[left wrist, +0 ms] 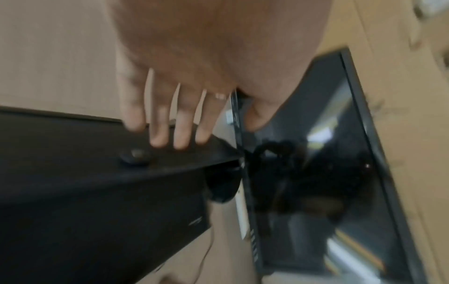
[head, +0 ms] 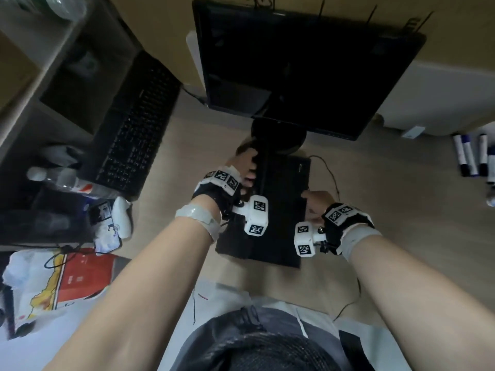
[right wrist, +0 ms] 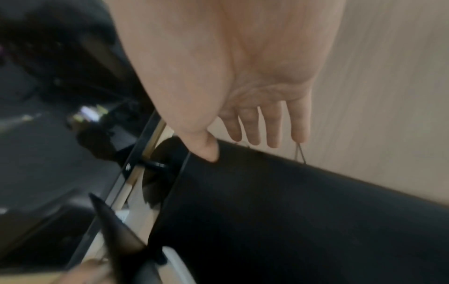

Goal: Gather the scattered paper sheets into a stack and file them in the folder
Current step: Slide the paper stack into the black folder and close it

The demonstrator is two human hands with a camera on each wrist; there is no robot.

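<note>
black folder lies on the wooden desk, just in front of the monitor stand, 1 cover raised along the spine line, other half flat.

left hand is at the far left part, by the raised cover: left wrist view shows 4 fingers straight on the outer face, thumb on the other side of the edge. reads as a light pinch on the cover, narrow gap, not a fist.

right hand sits on the right edge of the flat half. right wrist view: thumb on top of the black surface, fingers straight past the edge toward the desk. looks like a loose edge hold or a press; can't tell if the fingers go under.

handling guess: stiff board or plastic covers, light, smooth and a bit slippery, hinges freely at the spine. best hold is on cover edges near corners, thumb on top, fingers below; 1 hand pins the flat half.

paper sheets: no loose sheets visible on the desk near the hands, and can't tell if any are inside the folder. printed paper clutter lies well left of both hands, and i can't tell if it's part of the task.
</note>
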